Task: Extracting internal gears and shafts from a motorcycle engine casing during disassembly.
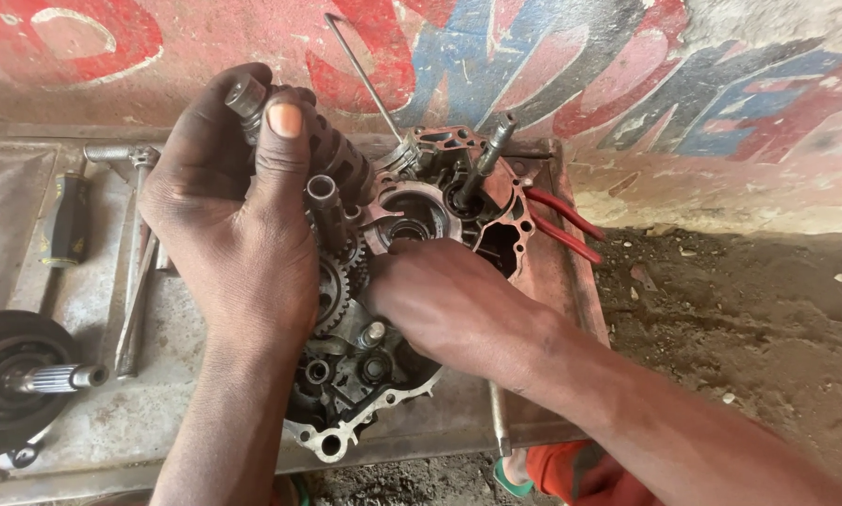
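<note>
An open engine crankcase half (374,375) lies on a metal tray (159,394), greasy, with bearings and bolt holes showing. My left hand (224,215) is wrapped around a cluster of gear shafts (332,178), lifted a little above the case, with the thumb on top. Gear wheels (337,286) on those shafts show under my palm. My right hand (440,300) reaches in from the right, fingers pressed into the case by the gears. A steel shaft (482,159) stands up from the far part of the case.
A screwdriver with a black handle (65,220), a hammer (135,253) and a round flywheel with a splined shaft (23,375) lie on the tray's left. Red-handled pliers (561,225) rest at the right edge. Painted wall behind; dirt ground to the right.
</note>
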